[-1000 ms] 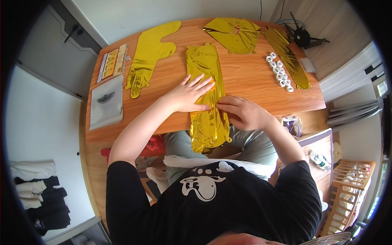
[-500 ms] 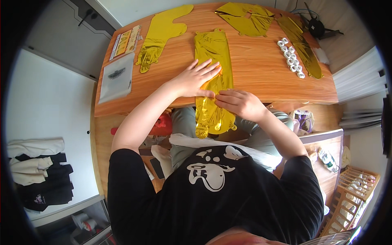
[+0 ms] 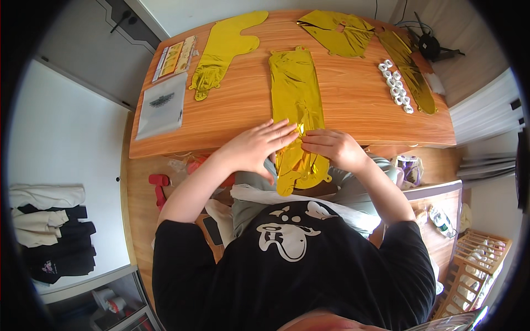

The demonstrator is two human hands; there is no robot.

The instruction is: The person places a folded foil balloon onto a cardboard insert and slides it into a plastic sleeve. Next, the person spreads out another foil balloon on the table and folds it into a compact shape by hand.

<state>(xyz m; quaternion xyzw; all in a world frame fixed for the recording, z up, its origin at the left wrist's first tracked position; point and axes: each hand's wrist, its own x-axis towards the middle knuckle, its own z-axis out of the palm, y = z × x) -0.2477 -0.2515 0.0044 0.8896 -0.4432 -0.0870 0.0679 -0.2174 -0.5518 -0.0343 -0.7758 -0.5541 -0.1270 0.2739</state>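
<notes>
A flat, deflated gold foil balloon (image 3: 295, 83) lies lengthwise on the table, its crinkled lower end hanging over the near edge above my lap. My left hand (image 3: 256, 144) rests on its left side near that edge, fingers stretched out and the thumb apart below. On the right side, my right hand (image 3: 338, 150) has its fingers pressed together and seems to pinch the foil near the middle; the thumb is hidden. Light glints off creased foil between the two hands. Tabs stick out at the balloon's lower corner.
More flat gold foil balloons lie at the far left (image 3: 226, 47), far right (image 3: 339, 36) and right edge (image 3: 406, 69). Several small white rolls (image 3: 395, 85) sit at right. A printed card (image 3: 174, 58) and frosted plastic bag (image 3: 162, 107) lie left; a black router (image 3: 428, 44) stands back right.
My left hand has slid down the foil toward me, from mid-balloon to the table's near edge. My right hand has shifted slightly right and nearer. The balloon's lower end has changed shape.
</notes>
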